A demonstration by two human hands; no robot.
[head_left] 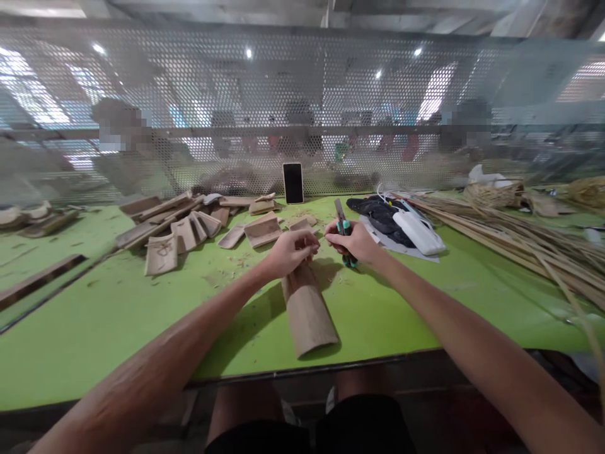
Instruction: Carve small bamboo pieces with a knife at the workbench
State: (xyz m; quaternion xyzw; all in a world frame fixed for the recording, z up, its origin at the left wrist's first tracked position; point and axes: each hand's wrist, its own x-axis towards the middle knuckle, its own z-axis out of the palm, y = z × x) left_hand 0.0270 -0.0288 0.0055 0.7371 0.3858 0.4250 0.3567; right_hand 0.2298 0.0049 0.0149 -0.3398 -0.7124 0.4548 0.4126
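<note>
A curved piece of bamboo [309, 315] lies near the front edge of the green table, its far end under my left hand [293, 252]. The fingers of that hand are bent and pressed together; anything between them is too small to name. My right hand [348, 241] is wrapped round pliers with black and teal handles [347, 228], their metal end pointing away from me. The fingertips of both hands are close together above the bamboo, a small gap between them. Small shavings lie around.
Cut bamboo pieces [262, 230] are heaped at the back left. A phone [293, 183] stands upright against a perforated screen [265, 101]. To the right are dark gloves [378, 217], a white device [418, 232] and long bamboo strips [496, 243]. People show dimly behind the screen.
</note>
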